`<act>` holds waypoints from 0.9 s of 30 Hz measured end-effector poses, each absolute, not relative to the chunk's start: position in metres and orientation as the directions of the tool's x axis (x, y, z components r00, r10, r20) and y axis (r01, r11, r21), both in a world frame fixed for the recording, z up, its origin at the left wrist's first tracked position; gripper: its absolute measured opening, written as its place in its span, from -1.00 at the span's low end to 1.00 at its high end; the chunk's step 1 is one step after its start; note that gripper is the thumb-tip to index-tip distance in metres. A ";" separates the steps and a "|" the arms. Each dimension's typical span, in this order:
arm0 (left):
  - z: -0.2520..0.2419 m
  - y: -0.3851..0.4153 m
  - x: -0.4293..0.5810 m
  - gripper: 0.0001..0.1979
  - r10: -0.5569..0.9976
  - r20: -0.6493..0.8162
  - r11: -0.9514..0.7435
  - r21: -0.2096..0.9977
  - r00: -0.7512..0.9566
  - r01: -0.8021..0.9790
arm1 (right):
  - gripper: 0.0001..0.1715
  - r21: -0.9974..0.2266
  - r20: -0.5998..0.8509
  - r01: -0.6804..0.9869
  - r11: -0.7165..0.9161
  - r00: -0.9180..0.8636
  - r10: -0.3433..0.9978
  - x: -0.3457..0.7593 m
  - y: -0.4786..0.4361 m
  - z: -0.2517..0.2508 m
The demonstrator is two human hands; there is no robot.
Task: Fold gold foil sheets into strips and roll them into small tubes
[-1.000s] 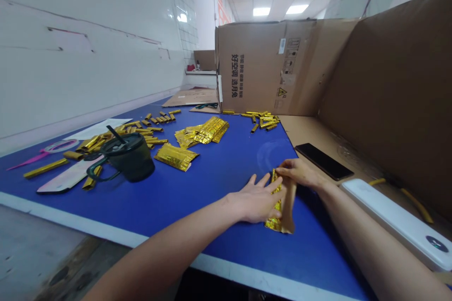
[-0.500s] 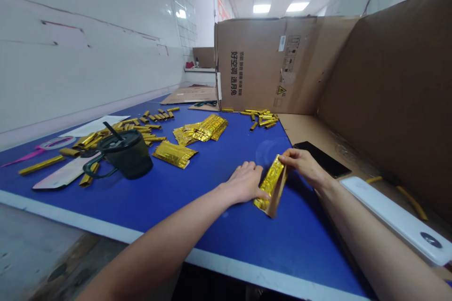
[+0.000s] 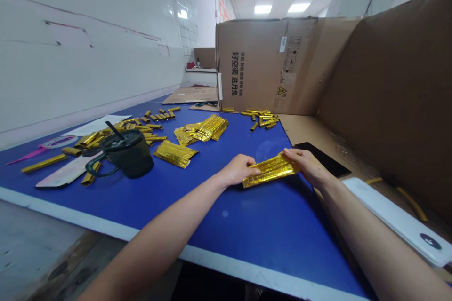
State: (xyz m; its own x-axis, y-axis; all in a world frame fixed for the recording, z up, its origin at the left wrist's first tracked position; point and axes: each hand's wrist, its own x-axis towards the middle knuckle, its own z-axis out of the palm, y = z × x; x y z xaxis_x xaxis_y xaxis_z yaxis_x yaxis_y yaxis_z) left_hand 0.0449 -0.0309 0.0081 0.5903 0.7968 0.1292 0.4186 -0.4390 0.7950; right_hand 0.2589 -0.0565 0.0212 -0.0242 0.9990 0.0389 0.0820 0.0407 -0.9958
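Note:
A sheet of shiny gold foil paper (image 3: 271,170) is stretched between my two hands, low over the blue tabletop (image 3: 212,197). My left hand (image 3: 241,169) is closed on its left end, the thumb lying on top. The right end is pinched by my right hand (image 3: 304,162), with the thumb at the upper corner. Creases run along the sheet's length. Another flat gold foil piece (image 3: 175,154) lies to the left of my hands, and behind it is a pile of flat gold foil sheets (image 3: 205,129).
A dark mug (image 3: 131,157) with a straw stands at left, among several rolled gold tubes (image 3: 93,138), tape (image 3: 60,141) and a white-topped flat object (image 3: 67,171). More gold tubes (image 3: 263,118) lie before a large cardboard box (image 3: 261,66). A black phone-like slab (image 3: 323,159) and white device (image 3: 391,218) are at right.
The gold foil sheet has turned from nearly upright and folded to lying crosswise and flatter. My left hand has gone from resting beside it to gripping its left end.

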 end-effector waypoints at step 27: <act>0.016 -0.014 0.030 -0.67 0.912 0.198 -0.309 0.907 0.360 0.285 | -0.57 -0.919 0.224 0.337 0.203 0.024 0.974 0.245 -0.059 0.013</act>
